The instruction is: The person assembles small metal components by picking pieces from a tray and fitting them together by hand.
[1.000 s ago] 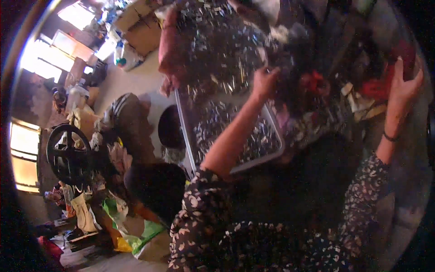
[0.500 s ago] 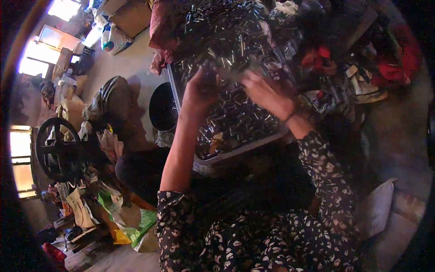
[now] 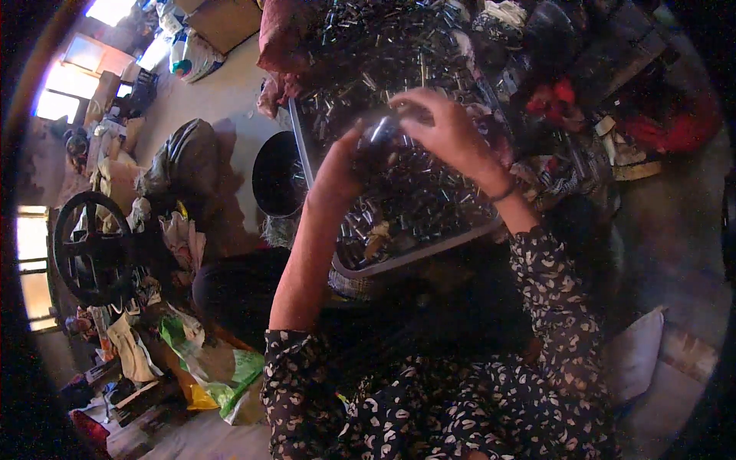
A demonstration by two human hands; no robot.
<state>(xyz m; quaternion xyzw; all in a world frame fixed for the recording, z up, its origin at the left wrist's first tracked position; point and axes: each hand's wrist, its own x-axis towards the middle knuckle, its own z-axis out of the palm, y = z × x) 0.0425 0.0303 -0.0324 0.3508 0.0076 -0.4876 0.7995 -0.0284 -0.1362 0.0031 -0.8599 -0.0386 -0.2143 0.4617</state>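
Note:
A heap of small shiny metal tubes [image 3: 429, 195] fills a pale-rimmed plastic crate [image 3: 420, 251] in front of me. My left hand [image 3: 343, 162] is over the crate's left part, its fingers partly hidden and blurred. It seems curled around a few small metal pieces [image 3: 380, 130], bright between thumb and fingers. My right hand [image 3: 445, 130] hovers just to the right of them, thumb and forefinger curved apart, with nothing visible between them.
A black round pan [image 3: 274, 175] stands left of the crate. Behind it lies a pink sack [image 3: 280, 46]. A dark handwheel [image 3: 93, 247], a green-white bag [image 3: 222, 368] and a grey covered bundle [image 3: 182, 161] are at left. Red cloth [image 3: 556, 100] lies at right.
Both hands were blurred in the heap. Now my left hand is drawn slightly back with bright metal pieces at its fingers, and my right hand's thumb and forefinger are spread beside it.

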